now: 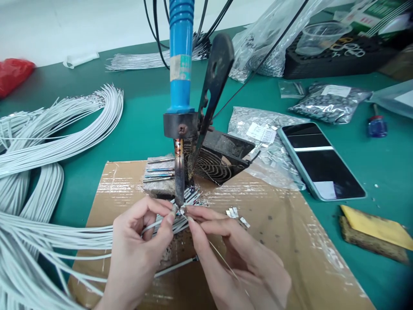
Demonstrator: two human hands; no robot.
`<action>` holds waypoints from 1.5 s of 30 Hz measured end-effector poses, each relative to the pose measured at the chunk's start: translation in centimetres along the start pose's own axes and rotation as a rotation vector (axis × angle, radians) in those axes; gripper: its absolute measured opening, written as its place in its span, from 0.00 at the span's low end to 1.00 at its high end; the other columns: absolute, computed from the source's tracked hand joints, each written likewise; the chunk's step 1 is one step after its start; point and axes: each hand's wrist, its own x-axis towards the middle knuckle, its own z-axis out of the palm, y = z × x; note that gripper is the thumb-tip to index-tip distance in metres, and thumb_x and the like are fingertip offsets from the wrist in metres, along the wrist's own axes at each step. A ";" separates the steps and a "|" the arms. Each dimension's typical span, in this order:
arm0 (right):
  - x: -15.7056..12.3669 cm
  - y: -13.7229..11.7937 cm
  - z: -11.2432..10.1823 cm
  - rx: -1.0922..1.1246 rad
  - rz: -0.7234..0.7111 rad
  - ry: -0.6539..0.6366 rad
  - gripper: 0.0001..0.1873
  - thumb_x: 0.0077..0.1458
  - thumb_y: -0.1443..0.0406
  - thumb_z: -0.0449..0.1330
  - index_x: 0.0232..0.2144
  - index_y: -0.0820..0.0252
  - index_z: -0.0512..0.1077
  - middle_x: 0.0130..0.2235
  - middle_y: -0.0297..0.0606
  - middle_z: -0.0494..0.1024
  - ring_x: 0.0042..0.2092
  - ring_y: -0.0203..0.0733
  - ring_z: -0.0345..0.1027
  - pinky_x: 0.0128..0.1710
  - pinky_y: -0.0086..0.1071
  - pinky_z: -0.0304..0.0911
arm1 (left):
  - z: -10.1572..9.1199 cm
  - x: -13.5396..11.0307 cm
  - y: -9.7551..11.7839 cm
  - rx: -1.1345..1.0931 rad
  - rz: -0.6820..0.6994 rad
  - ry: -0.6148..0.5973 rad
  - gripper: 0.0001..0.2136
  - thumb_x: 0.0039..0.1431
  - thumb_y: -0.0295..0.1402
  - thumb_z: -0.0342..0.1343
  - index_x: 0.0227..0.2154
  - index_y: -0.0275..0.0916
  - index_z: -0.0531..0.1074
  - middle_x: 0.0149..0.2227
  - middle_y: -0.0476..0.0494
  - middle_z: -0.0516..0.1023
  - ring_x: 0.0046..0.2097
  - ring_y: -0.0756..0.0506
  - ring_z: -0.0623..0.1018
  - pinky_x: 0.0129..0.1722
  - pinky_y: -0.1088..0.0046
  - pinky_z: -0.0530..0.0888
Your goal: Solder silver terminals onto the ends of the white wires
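My left hand (142,241) is closed, thumb and forefinger pinching the end of a white cable (151,226). A thin strand of solder wire (222,258) runs through my right hand (238,254), which is pinched shut on it. Both fingertips meet just below the tip of a blue-handled soldering iron (179,185), held upright in a stand. The small part at the tip is mostly hidden by my fingers. Beneath my hands lie more cable ends (193,196). Small metal tabs (232,212) rest right of my right hand on the cardboard (274,241).
Thick bundles of white cables (80,137) fill the left side. Behind the iron sits a black fan (213,163). On the right are a bag of metal tabs (258,137), a phone (322,161), a yellow sponge (374,226) and a small blue screwdriver (377,125).
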 end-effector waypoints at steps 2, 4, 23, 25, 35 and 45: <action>-0.1 0.0 0.0 0.012 0.020 -0.007 0.09 0.59 0.70 0.67 0.29 0.52 0.76 0.41 0.30 0.87 0.39 0.36 0.83 0.44 0.25 0.74 | 0.2 0.0 0.0 -0.010 0.000 0.013 0.07 0.52 0.25 0.64 0.23 0.43 0.78 0.30 0.52 0.83 0.30 0.52 0.79 0.21 0.85 0.66; -0.1 0.0 -0.2 0.012 0.050 -0.019 0.09 0.60 0.69 0.66 0.29 0.52 0.74 0.42 0.30 0.87 0.42 0.37 0.82 0.45 0.25 0.74 | 0.5 -0.1 0.1 -0.026 0.001 0.028 0.06 0.52 0.25 0.64 0.23 0.42 0.78 0.30 0.52 0.83 0.28 0.53 0.79 0.24 0.85 0.70; -1.6 1.2 -1.9 -0.072 0.090 -0.201 0.12 0.66 0.65 0.60 0.28 0.54 0.72 0.27 0.28 0.74 0.28 0.34 0.66 0.30 0.25 0.62 | -0.3 -4.9 -1.2 -0.005 -0.170 -0.083 0.04 0.56 0.32 0.65 0.27 0.41 0.78 0.34 0.49 0.81 0.29 0.53 0.75 0.21 0.83 0.62; -1.6 1.0 -1.9 -0.051 0.100 -0.200 0.12 0.65 0.65 0.61 0.27 0.55 0.72 0.27 0.27 0.73 0.28 0.34 0.65 0.29 0.24 0.62 | -0.6 -5.2 -1.3 0.006 -0.179 -0.113 0.03 0.56 0.33 0.66 0.28 0.41 0.78 0.34 0.47 0.82 0.31 0.51 0.76 0.21 0.83 0.62; -1.9 0.5 -2.0 -0.001 0.190 -0.250 0.14 0.64 0.63 0.61 0.25 0.57 0.72 0.26 0.29 0.73 0.28 0.35 0.65 0.28 0.26 0.61 | -0.6 -6.4 -0.8 -0.036 -0.196 -0.045 0.04 0.51 0.31 0.68 0.26 0.41 0.78 0.32 0.47 0.81 0.31 0.49 0.77 0.19 0.81 0.59; -2.0 0.5 -2.1 0.019 0.232 -0.270 0.14 0.64 0.62 0.61 0.25 0.57 0.71 0.26 0.29 0.73 0.30 0.36 0.66 0.30 0.27 0.62 | -0.9 -6.7 -1.4 -0.005 -0.194 -0.065 0.02 0.57 0.33 0.64 0.29 0.43 0.79 0.33 0.46 0.81 0.31 0.49 0.76 0.19 0.78 0.59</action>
